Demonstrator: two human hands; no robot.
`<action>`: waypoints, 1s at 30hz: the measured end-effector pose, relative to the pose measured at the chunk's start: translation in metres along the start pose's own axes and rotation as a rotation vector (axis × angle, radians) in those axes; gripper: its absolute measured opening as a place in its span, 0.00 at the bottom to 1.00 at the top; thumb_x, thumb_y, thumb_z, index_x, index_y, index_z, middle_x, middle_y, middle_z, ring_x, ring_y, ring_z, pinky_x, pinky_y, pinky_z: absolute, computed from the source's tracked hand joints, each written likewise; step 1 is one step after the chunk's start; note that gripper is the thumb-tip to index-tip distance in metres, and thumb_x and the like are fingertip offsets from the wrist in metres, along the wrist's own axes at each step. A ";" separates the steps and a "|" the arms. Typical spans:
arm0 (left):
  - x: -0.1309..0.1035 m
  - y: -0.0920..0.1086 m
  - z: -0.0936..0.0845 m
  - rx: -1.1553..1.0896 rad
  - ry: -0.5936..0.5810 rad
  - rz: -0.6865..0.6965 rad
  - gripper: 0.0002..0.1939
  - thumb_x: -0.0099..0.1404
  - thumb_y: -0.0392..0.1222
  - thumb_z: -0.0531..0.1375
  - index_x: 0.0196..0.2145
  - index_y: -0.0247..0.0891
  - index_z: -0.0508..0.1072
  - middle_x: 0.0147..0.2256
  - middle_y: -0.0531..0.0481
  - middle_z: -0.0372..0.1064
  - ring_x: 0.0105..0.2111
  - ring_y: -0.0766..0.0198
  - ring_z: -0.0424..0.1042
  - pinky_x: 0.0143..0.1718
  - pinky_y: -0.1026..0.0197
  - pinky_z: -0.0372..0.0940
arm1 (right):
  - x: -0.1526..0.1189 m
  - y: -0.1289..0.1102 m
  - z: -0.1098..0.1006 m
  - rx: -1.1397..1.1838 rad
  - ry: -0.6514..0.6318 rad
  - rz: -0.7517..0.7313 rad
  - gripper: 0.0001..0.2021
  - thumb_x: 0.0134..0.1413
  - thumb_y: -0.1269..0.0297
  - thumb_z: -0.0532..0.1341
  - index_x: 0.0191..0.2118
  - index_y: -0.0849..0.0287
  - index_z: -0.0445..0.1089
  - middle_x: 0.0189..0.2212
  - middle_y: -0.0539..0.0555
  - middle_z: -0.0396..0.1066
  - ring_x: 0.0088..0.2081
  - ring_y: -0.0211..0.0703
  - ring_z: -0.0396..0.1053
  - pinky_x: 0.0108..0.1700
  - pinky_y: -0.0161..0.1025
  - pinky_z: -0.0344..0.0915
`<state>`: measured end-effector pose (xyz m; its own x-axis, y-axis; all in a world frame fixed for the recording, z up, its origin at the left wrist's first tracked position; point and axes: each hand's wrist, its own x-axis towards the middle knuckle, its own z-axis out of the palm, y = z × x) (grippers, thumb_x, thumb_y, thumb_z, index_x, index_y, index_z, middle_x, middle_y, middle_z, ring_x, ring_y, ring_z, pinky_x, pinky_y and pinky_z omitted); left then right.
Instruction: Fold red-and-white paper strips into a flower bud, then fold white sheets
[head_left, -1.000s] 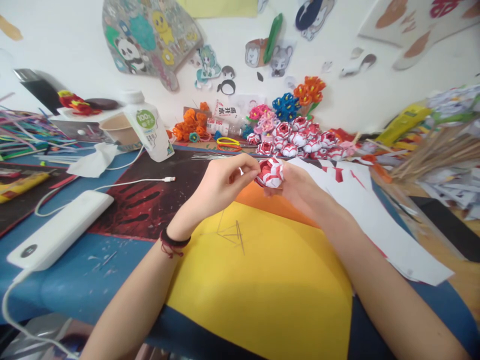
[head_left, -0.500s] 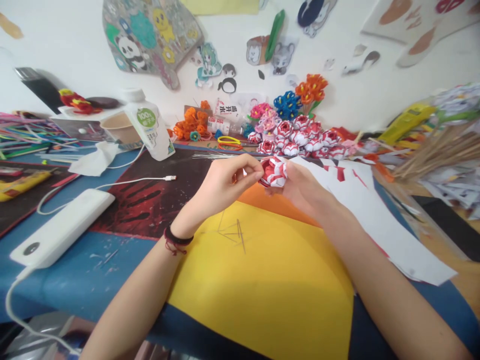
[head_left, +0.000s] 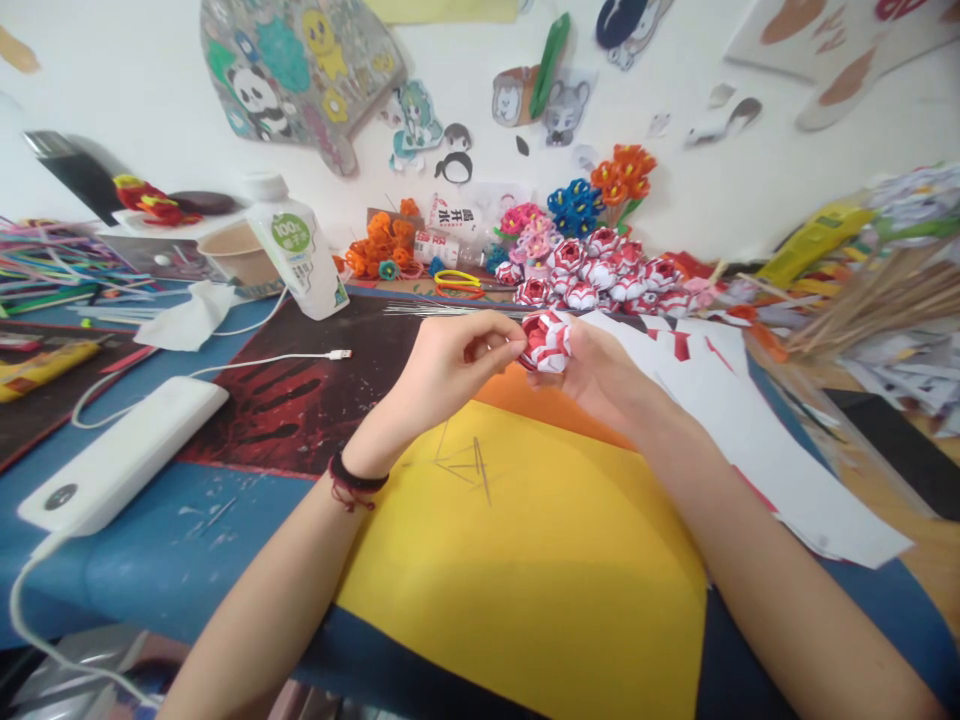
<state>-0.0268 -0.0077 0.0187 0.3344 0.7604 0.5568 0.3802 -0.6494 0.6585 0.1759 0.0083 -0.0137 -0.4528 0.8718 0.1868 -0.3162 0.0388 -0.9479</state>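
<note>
A red-and-white paper flower [head_left: 547, 342] is held up between my two hands, over the far end of an orange sheet [head_left: 544, 405]. My right hand [head_left: 600, 368] grips it from the right, thumb on the near side and fingers beneath. On its left edge, my left hand [head_left: 465, 355] pinches a petal between thumb and forefinger. Under my forearms lies a yellow sheet [head_left: 555, 540] with a few pencil lines on it. Several finished red-and-white paper flowers [head_left: 600, 272] are piled just beyond my hands.
To the left are a white power bank [head_left: 124, 455] with cables, a white bottle [head_left: 296, 250] and a dark mat [head_left: 292, 400]. Thin wires [head_left: 420, 311] and yellow-handled scissors [head_left: 457, 281] lie behind my left hand. White paper sheets [head_left: 780, 460] spread on the right beside a dark phone-like slab [head_left: 900, 450].
Both hands stay at nearly the same spot around the paper flower. My left fingers have shifted very slightly against its left edge, and the view has moved a little.
</note>
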 end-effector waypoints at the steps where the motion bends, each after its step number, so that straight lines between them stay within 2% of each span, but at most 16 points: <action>1: 0.000 0.000 0.000 0.005 -0.005 -0.004 0.06 0.67 0.40 0.62 0.35 0.35 0.76 0.28 0.50 0.74 0.25 0.70 0.68 0.26 0.67 0.61 | 0.000 0.000 0.001 -0.002 0.008 0.003 0.20 0.54 0.43 0.67 0.43 0.53 0.74 0.39 0.53 0.74 0.38 0.42 0.72 0.39 0.40 0.75; 10: -0.003 0.002 0.002 0.066 -0.032 0.050 0.04 0.68 0.36 0.59 0.35 0.35 0.72 0.27 0.53 0.71 0.25 0.71 0.66 0.27 0.69 0.60 | 0.000 0.000 0.001 0.040 0.008 0.017 0.20 0.54 0.45 0.68 0.44 0.54 0.74 0.38 0.53 0.75 0.37 0.41 0.73 0.39 0.39 0.75; 20: 0.000 0.005 -0.003 -0.014 -0.046 -0.006 0.05 0.66 0.38 0.61 0.35 0.34 0.75 0.27 0.52 0.71 0.25 0.71 0.65 0.27 0.68 0.60 | 0.001 0.000 0.000 0.056 -0.022 -0.005 0.20 0.54 0.46 0.68 0.46 0.55 0.75 0.38 0.54 0.75 0.37 0.41 0.73 0.38 0.38 0.75; 22: -0.001 0.005 -0.002 -0.011 -0.041 -0.002 0.05 0.67 0.38 0.61 0.35 0.34 0.74 0.27 0.52 0.71 0.24 0.71 0.65 0.26 0.68 0.60 | 0.002 -0.002 0.000 0.058 -0.024 -0.009 0.22 0.54 0.46 0.68 0.50 0.53 0.74 0.40 0.54 0.75 0.38 0.41 0.73 0.39 0.39 0.75; 25: -0.002 0.005 -0.001 0.001 -0.001 -0.008 0.04 0.67 0.38 0.60 0.35 0.34 0.73 0.27 0.53 0.71 0.24 0.71 0.65 0.27 0.68 0.60 | 0.002 -0.004 0.002 0.045 -0.038 -0.023 0.31 0.50 0.45 0.70 0.58 0.48 0.69 0.44 0.52 0.74 0.37 0.41 0.74 0.39 0.40 0.75; 27: -0.001 0.005 -0.001 0.001 0.025 -0.026 0.05 0.66 0.38 0.61 0.35 0.34 0.74 0.26 0.52 0.71 0.24 0.71 0.66 0.26 0.68 0.60 | 0.001 -0.004 0.003 0.005 -0.051 -0.028 0.36 0.46 0.48 0.74 0.61 0.45 0.65 0.47 0.52 0.73 0.36 0.40 0.75 0.39 0.40 0.75; 30: 0.000 0.005 -0.003 -0.012 0.030 -0.045 0.05 0.65 0.39 0.62 0.33 0.34 0.75 0.26 0.51 0.73 0.24 0.71 0.67 0.25 0.68 0.60 | 0.000 -0.002 0.003 -0.051 -0.033 -0.029 0.34 0.48 0.55 0.74 0.60 0.47 0.65 0.50 0.53 0.71 0.36 0.39 0.74 0.38 0.39 0.74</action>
<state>-0.0271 -0.0112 0.0234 0.2906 0.7890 0.5413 0.3841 -0.6144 0.6892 0.1742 0.0067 -0.0107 -0.4720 0.8532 0.2220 -0.2871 0.0893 -0.9537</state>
